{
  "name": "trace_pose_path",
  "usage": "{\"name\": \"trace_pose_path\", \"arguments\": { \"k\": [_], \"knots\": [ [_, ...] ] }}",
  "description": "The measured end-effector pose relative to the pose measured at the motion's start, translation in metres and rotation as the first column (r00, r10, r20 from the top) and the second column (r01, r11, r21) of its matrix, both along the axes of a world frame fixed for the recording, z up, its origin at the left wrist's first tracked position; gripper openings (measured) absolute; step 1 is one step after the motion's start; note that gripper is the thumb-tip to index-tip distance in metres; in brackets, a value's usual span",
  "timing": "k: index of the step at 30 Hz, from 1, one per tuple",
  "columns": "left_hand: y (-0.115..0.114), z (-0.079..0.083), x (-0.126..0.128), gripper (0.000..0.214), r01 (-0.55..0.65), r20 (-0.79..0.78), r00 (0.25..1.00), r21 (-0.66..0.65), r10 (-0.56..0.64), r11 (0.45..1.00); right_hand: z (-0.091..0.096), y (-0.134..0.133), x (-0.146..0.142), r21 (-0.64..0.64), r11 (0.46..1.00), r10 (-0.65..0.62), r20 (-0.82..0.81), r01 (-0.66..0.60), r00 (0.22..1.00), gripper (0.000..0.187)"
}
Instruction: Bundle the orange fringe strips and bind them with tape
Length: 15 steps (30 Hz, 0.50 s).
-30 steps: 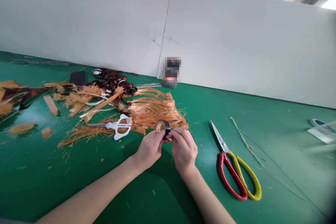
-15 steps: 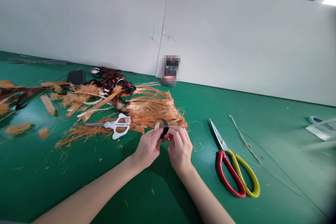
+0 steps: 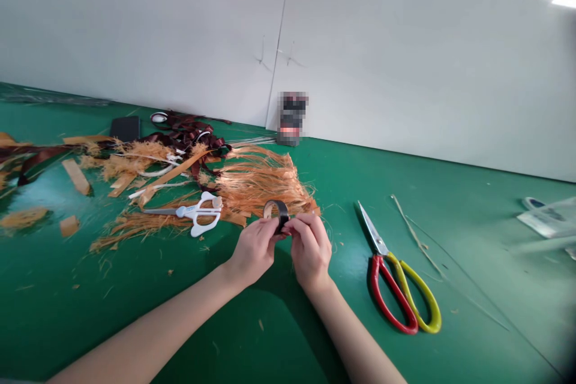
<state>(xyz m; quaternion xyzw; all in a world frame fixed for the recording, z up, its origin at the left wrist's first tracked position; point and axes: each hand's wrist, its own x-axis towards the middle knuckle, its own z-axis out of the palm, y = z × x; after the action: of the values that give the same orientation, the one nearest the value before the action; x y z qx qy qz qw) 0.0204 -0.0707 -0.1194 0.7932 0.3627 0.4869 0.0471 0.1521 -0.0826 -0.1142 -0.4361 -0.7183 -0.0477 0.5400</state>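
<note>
A roll of black tape (image 3: 282, 216) is held on edge above the green table, its pale inner core facing left. My left hand (image 3: 254, 250) grips the roll's lower side between thumb and fingers. At the roll's right edge, my right hand (image 3: 311, 250) is closed in a pinch; what lies between its fingertips is too small to make out. Just beyond the hands lies a bundle of orange-tan raffia-like strands (image 3: 256, 177). White-handled scissors (image 3: 204, 214) rest on loose strands to the left of my hands.
Large scissors (image 3: 382, 252) with one red and one yellow handle lie to the right, beside thin stems (image 3: 416, 237). Dark brown ribbon (image 3: 193, 141), a black flat object (image 3: 125, 129) and tan scraps (image 3: 76, 177) cover the left. White panels (image 3: 405, 60) stand behind.
My right hand's fingers have shifted slightly at the roll's edge. The left hand keeps its grip on the tape. The whole view has moved a little.
</note>
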Motion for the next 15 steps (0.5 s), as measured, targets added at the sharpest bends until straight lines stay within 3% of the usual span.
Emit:
{"name": "trace_pose_path", "arguments": {
  "k": [7,15],
  "knots": [
    [0.0008,0.0006,0.0015,0.022,0.042,-0.022,0.999,0.075,-0.040,0.996,0.0101,0.0000,0.0039,-0.107,0.994,0.029,0.147,-0.013,0.989,0.025],
    [-0.0010,0.0095,0.0023,0.016,0.083,0.039,0.996,0.084,-0.086,0.993,0.0075,-0.0010,0.0037,0.087,0.996,-0.002,0.164,-0.013,0.986,0.028]
  ]
}}
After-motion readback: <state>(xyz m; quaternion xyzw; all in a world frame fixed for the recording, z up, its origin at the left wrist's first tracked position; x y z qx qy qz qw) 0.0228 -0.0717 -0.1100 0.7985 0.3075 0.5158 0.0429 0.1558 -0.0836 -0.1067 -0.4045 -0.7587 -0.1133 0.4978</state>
